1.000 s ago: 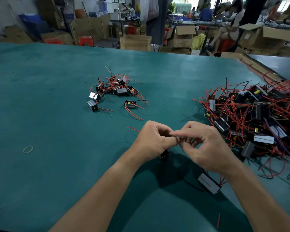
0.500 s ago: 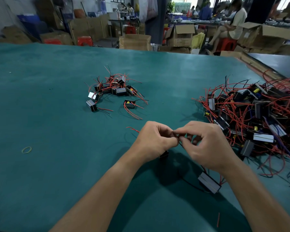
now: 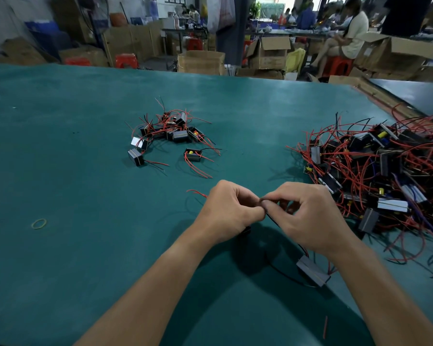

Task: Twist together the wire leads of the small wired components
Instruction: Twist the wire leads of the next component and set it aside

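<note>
My left hand [image 3: 231, 212] and my right hand [image 3: 308, 216] meet fingertip to fingertip above the green table, pinching thin wire leads between them. A black lead [image 3: 273, 219] runs down from the pinch toward a small grey wired component [image 3: 311, 269] lying under my right wrist. A second dark component [image 3: 245, 231] peeks out beneath my left hand, and a red lead [image 3: 196, 192] sticks out to the left of that hand. The joint of the leads is hidden by my fingers.
A small heap of wired components [image 3: 171, 132] lies ahead to the left. A large tangled pile of components [image 3: 385, 171] with red and black wires fills the right side. A rubber band [image 3: 39, 224] lies at the left and a red wire scrap [image 3: 325, 327] near the front. Boxes and seated people are beyond the table [image 3: 85, 245].
My fingertips have shifted slightly around the pinched leads, with the right thumb and forefinger rolled against the left. The hands stay in the same spot and the components have not moved.
</note>
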